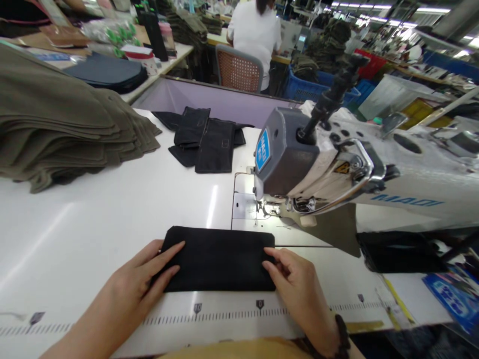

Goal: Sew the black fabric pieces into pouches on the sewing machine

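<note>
A black rectangular fabric piece (220,259) with clipped upper corners lies flat near the table's front edge. My left hand (140,276) grips its left end, two digits on top and the other fingers partly hidden at the edge. At the right end, my right hand (294,274) pinches the fabric between thumb and fingers. Just beyond the piece, to the right, are the lit needle and presser foot (267,208) of a sewing machine (299,154). Several dark sewn fabric pieces (215,144) lie in a loose pile behind.
A tall stack of olive-brown fabric (71,114) stands on the left. An olive panel (333,227) lies under the machine arm, with a black item (402,252) to its right. A ruler strip (224,315) runs along the front edge. Ahead, a person in white (254,35) sits facing away.
</note>
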`<act>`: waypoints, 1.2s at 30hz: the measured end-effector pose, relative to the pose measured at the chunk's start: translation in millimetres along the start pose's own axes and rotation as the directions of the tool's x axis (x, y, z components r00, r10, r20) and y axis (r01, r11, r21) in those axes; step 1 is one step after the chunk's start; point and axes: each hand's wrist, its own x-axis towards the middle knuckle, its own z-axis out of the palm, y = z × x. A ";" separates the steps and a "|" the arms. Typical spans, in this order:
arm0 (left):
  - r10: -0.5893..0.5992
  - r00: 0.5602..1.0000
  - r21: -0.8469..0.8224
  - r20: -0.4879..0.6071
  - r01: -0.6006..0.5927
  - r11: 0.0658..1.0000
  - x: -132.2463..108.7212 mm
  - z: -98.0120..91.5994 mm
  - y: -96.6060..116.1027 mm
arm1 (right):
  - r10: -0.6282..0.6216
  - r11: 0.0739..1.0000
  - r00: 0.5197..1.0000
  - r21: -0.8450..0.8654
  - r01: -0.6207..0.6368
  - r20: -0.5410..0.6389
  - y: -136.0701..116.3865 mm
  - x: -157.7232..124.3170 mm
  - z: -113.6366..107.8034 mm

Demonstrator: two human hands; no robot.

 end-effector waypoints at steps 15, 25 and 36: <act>-0.065 0.998 -0.130 0.006 0.066 0.989 9.1 -10.8 10.5 | 0.034 0.997 0.999 -0.065 -0.033 0.010 3.4 2.5 -0.6; -0.209 0.961 -0.269 0.182 0.253 0.929 14.2 -20.7 23.6 | -0.060 0.991 0.998 -0.119 0.059 -0.005 22.1 5.6 -0.4; -0.244 0.934 -0.338 0.260 0.324 0.884 12.2 -24.1 26.5 | 0.040 0.987 0.993 -0.160 -0.022 0.113 27.1 5.5 -8.1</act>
